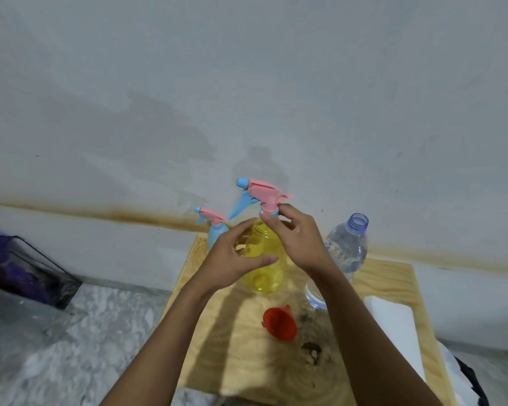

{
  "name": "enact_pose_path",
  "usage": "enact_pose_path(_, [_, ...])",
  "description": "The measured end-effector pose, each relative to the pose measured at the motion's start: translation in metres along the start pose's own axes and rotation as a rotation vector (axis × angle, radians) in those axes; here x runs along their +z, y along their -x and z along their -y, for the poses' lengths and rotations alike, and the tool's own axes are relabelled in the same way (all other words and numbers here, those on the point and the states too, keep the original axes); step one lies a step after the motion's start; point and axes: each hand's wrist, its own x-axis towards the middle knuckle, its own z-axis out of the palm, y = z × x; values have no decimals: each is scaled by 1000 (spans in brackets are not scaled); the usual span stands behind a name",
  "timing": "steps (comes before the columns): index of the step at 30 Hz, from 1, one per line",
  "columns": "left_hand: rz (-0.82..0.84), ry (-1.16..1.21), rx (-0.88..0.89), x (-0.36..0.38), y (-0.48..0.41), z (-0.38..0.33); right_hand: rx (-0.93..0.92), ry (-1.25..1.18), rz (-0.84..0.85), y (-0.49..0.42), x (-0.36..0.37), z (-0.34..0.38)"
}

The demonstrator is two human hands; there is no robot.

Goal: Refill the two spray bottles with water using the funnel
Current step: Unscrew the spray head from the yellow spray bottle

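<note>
A yellow spray bottle (265, 268) with a pink and blue trigger head stands on the wooden board (387, 282). My left hand (235, 260) holds the bottle's body from the left side. My right hand (298, 238) pinches the collar just under the pink trigger head (266, 191). Behind and to the left stands a blue spray bottle (214, 230) with the same kind of head, partly hidden by my left hand. A red funnel (279, 323) lies on its side on the board. An uncapped clear water bottle (346, 247) stands to the right.
A white folded cloth or paper (393, 326) lies at the board's right edge. A dark wire basket with purple contents (21, 268) sits on the marble floor at the left. The wall rises directly behind the board.
</note>
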Motion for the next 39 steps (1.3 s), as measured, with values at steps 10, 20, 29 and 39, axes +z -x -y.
enact_pose_path(10, [-46, 46, -19, 8, 7, -10, 114, -251, -33, 0, 3, 2])
enact_pose_path(20, [-106, 0, -20, 7, 7, -14, 102, -305, -135, -3, 18, 3])
enact_pose_path(29, [-106, -64, -7, 8, 1, -10, 60, -209, -199, -9, 23, 7])
enact_pose_path(39, [-146, -40, -1, 12, 1, -6, 49, -73, -177, -8, 27, 3])
